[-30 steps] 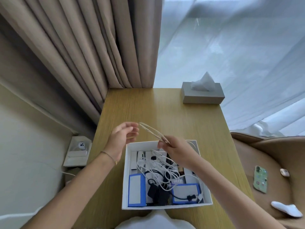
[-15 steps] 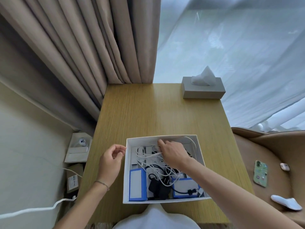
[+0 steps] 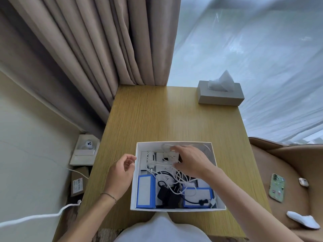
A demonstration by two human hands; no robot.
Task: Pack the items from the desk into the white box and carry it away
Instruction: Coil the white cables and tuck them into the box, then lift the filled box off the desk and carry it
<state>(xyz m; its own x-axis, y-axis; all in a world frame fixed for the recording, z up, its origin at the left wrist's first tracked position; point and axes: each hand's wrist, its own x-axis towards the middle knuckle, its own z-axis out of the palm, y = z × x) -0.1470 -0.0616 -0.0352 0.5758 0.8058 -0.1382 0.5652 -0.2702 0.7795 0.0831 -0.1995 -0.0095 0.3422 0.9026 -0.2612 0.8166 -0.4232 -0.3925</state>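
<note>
The white box [image 3: 174, 142] stands on the wooden desk [image 3: 166, 116] near its front edge. Inside lie tangled white cables [image 3: 180, 179], a black adapter [image 3: 166, 194], two blue-edged packs [image 3: 146, 191] and small white parts. My right hand [image 3: 192, 161] is inside the box at its far side, its fingers stretched out over the white cable and motion-blurred. My left hand [image 3: 120, 173] hovers just outside the box's left wall with fingers loosely curled, holding nothing.
A grey tissue box [image 3: 220, 96] sits at the desk's far right corner. Curtains hang behind the desk. A brown chair at right holds a phone [image 3: 277, 187]. On the floor at left are a small white device [image 3: 86, 149], a cardboard box [image 3: 79, 182] and a white cord [image 3: 35, 217].
My right hand brought the looped white cable down from above the desk into the box. My left hand let go of it and dropped beside the box's left wall.
</note>
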